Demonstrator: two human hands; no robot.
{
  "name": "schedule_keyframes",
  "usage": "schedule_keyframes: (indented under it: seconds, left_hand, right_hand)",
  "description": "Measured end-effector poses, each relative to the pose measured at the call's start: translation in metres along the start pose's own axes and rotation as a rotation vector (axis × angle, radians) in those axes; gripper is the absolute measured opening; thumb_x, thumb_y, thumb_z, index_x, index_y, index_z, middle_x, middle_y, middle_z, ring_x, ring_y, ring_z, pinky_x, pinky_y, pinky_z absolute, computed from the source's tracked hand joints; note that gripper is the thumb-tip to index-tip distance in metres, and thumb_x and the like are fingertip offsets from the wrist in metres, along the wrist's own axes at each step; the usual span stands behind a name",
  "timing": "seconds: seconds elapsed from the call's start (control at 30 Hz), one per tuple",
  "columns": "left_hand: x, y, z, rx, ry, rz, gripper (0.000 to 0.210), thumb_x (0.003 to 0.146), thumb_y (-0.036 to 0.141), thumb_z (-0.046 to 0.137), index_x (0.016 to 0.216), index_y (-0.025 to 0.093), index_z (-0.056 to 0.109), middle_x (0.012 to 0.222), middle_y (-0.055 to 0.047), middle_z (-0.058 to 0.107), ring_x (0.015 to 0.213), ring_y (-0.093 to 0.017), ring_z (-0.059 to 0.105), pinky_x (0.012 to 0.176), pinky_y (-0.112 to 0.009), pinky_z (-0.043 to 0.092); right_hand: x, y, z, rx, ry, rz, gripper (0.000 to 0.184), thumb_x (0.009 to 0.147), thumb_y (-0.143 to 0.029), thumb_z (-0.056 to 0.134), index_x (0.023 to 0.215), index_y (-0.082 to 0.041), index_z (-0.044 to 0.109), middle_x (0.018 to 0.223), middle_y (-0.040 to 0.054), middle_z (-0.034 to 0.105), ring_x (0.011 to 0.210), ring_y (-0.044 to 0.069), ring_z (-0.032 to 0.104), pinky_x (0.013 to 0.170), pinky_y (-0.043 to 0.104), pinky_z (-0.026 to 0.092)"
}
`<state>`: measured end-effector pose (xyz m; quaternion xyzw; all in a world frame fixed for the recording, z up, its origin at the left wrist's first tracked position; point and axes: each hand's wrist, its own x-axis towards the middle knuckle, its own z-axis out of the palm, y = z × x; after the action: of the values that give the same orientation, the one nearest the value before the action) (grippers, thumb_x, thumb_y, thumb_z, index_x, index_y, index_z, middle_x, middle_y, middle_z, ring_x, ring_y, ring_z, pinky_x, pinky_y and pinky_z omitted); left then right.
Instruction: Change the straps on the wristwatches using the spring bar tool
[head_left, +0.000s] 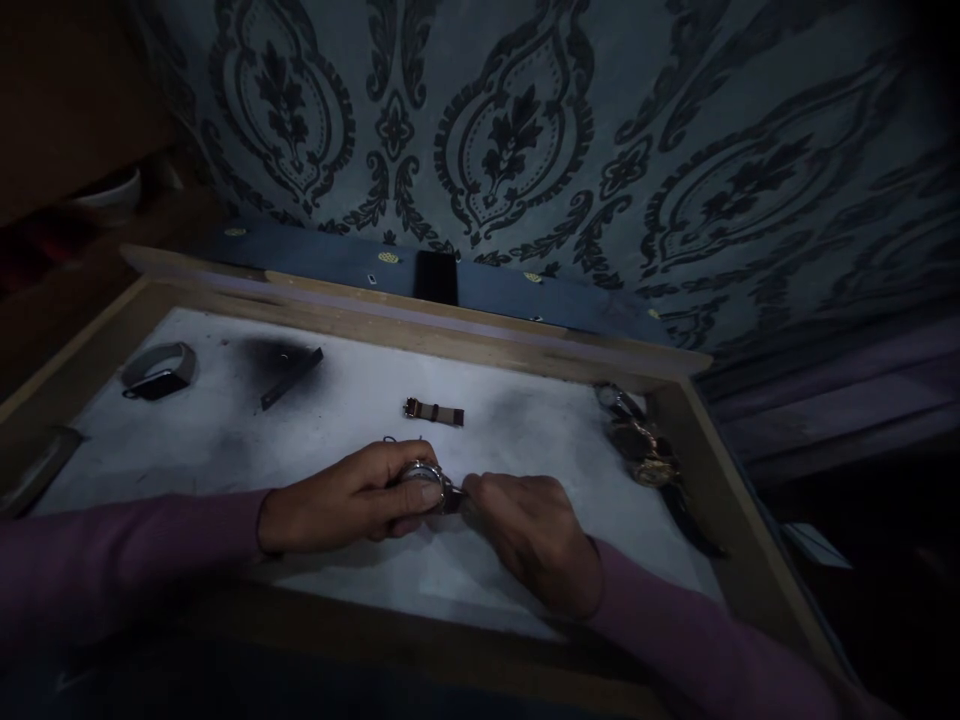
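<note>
My left hand [367,495] is closed round a wristwatch [424,470] with a round silver case, the thumb lying across its face. A short dark piece of strap [452,500] shows at the right side of the case. There my right hand [529,530] is closed in a fist, and a thin metal tool [460,490] pokes out of it against the watch's edge; most of the tool is hidden. Just beyond the hands, a brown watch strap [435,411] with a buckle lies by itself on the white surface.
A wooden rim [390,325] frames the white work surface [510,420]. Toward the left are a watch with a pale band [160,370] and a dark flat strip [292,378]. Several watches [649,460] line the right side. Behind the rim stands a black rectangular object [436,277].
</note>
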<state>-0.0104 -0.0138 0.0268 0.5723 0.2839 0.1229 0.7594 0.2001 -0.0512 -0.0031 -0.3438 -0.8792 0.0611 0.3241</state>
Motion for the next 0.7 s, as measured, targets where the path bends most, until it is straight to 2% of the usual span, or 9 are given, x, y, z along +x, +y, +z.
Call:
schedule_keyframes:
  seconds: [0.13,0.23,0.47,0.7]
  left_hand:
    - [0.0,-0.002,-0.001,0.045,0.013,0.024,0.023,0.097,0.035,0.045,0.082,0.017,0.046,0.06,0.007,0.042,0.05,-0.006,0.032,0.046,-0.019,0.028]
    - [0.0,-0.003,-0.001,0.086,0.029,0.056,0.025,0.098,0.036,0.045,0.083,0.017,0.046,0.061,0.007,0.042,0.051,-0.006,0.033,0.048,-0.019,0.029]
    - [-0.004,-0.003,0.004,0.32,0.159,0.163,0.023,0.099,0.034,0.043,0.082,0.018,0.047,0.063,0.005,0.048,0.057,-0.009,0.043,0.056,-0.023,0.035]
    - [-0.004,-0.002,0.009,0.295,0.252,0.129,0.028,0.098,0.035,0.042,0.077,0.018,0.046,0.062,0.005,0.047,0.058,-0.009,0.043,0.057,-0.023,0.036]
  right_hand:
    - [0.004,-0.001,-0.005,0.0,-0.081,0.01,0.031,0.095,-0.002,0.032,0.073,-0.02,0.044,0.052,-0.0055,0.043,0.043,0.009,0.036,0.043,0.023,0.027]
    - [0.005,-0.001,-0.006,0.028,-0.084,0.033,0.031,0.096,-0.003,0.033,0.072,-0.02,0.043,0.053,-0.006,0.041,0.043,0.009,0.035,0.043,0.022,0.028]
    - [0.002,-0.002,-0.003,0.104,-0.144,0.11,0.03,0.096,-0.005,0.032,0.072,-0.021,0.039,0.053,-0.0063,0.038,0.043,0.009,0.033,0.043,0.023,0.027]
    - [0.004,-0.006,-0.004,0.054,-0.133,0.075,0.032,0.095,-0.004,0.03,0.07,-0.022,0.038,0.052,-0.0058,0.04,0.043,0.009,0.033,0.042,0.024,0.026]
